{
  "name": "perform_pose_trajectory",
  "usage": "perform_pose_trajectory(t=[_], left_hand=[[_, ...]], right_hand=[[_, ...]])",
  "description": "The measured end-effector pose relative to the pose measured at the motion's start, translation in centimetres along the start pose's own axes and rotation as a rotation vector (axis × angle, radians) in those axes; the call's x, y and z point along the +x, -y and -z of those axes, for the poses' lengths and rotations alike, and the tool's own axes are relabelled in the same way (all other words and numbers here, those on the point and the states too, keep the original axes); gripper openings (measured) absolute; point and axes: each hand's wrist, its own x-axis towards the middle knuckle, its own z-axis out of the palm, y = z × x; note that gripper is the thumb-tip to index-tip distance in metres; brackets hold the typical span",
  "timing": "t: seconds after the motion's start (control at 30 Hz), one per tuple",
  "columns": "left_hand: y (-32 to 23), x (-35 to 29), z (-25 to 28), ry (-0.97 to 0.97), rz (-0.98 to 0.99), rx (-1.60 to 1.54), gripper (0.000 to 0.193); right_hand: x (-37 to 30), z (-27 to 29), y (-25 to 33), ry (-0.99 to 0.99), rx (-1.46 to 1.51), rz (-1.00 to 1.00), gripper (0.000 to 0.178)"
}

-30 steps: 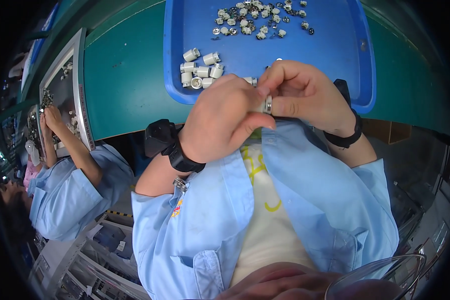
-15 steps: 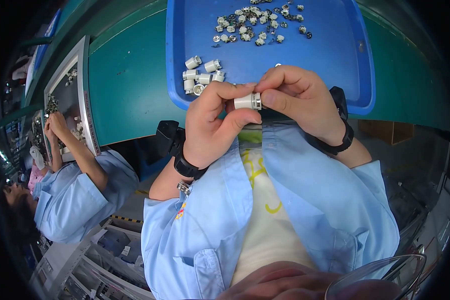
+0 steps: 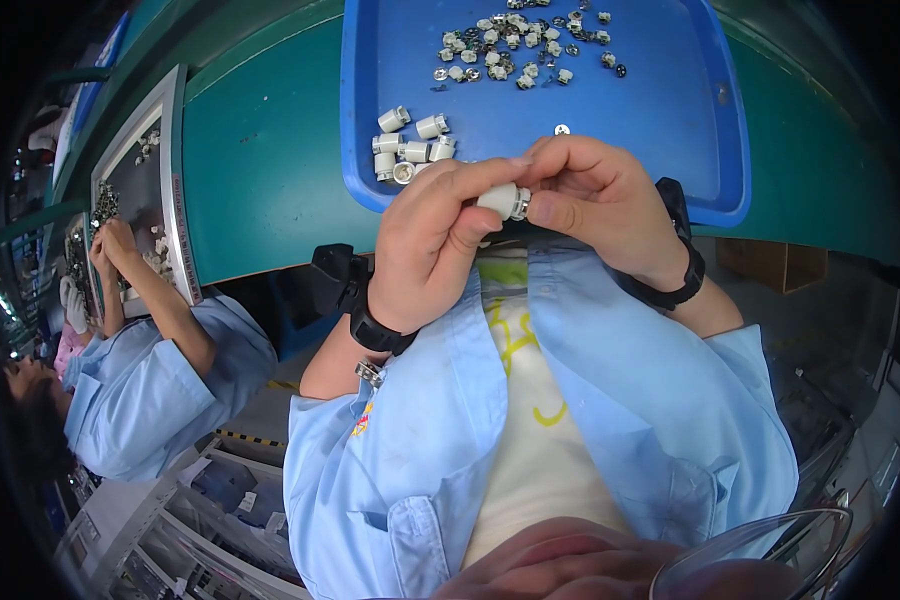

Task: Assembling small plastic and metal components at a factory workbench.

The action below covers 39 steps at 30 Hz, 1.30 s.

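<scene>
A white cylindrical lamp holder (image 3: 498, 201) with a metal-fitted end is held between my two hands, just in front of the tray's near edge. My left hand (image 3: 420, 245) is closed round its plain white end, the index finger lying over it and the thumb below. With thumb and bent fingers, my right hand (image 3: 610, 205) pinches the metal-fitted end. The fingertips partly hide that end. Beyond my left hand, several similar white lamp holders (image 3: 415, 151) lie grouped in the blue tray (image 3: 660, 120), some upright and some on their sides.
Many small white-and-metal inserts (image 3: 500, 58) are scattered at the tray's far side. A small metal disc (image 3: 562, 130) lies just beyond my right hand. The tray rests on a green table (image 3: 270, 180). At left, a co-worker (image 3: 155, 390) handles small parts over a framed tray (image 3: 175, 200).
My left fingers have shifted round the lamp holder, the thumb drawing back to the left. The lamp holder has tilted slightly. The small disc beyond my right hand shows more fully.
</scene>
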Motion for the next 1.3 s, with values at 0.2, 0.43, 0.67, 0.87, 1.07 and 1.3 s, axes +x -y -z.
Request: perform_pose_trajectory(t=[0.2, 0.43, 0.67, 0.87, 1.07, 1.3], left_hand=[[0.3, -1.4, -1.7, -0.134, 0.116, -0.586, 0.045], [0.5, -1.2, -1.0, 0.21, 0.257, -0.774, 0.068], [0.5, -1.5, -2.8, 0.236, 0.222, -0.979, 0.068], [0.2, -1.7, -2.8, 0.262, 0.205, -1.043, 0.066], [0.6, -2.0, -2.6, 0.277, 0.201, -1.08, 0.066], [0.9, -2.5, -2.5, 0.211, 0.185, -1.069, 0.062]], right_hand=[[0.0, -0.6, 0.0, 0.01, -0.41, 0.162, 0.019], [0.0, -0.2, -0.1, 0.108, -0.881, 0.508, 0.034], [-0.4, -0.7, -0.3, 0.105, -0.937, 0.654, 0.034], [-0.6, -1.7, -0.7, 0.047, -0.991, 0.82, 0.034], [-0.7, -2.0, -0.2, 0.053, -1.094, 0.852, 0.035], [-0.9, -1.6, -0.4, 0.063, -1.105, 0.771, 0.043]])
